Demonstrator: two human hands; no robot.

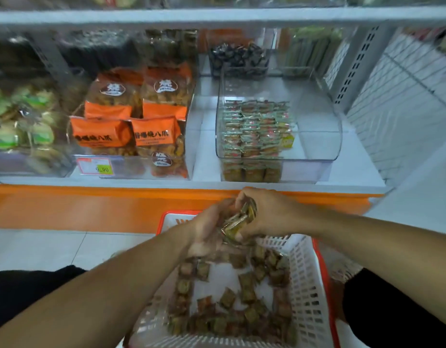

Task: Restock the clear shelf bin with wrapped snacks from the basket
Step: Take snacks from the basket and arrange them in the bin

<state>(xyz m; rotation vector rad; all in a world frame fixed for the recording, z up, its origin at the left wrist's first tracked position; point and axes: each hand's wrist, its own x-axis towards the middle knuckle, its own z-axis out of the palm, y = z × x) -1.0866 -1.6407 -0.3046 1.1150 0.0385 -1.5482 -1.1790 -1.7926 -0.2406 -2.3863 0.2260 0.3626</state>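
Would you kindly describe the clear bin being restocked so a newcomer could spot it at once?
Start at the white shelf with the orange front edge. The clear bin stands toward its right end, directly above the white basket. Unlike the bin of orange bags to its left, it has a curved open front and holds neat rows of small wrapped snacks filling only its left half.

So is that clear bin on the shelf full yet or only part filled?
Part filled. The clear bin holds neat rows of wrapped snacks along its left side only; its right side shows bare bottom.
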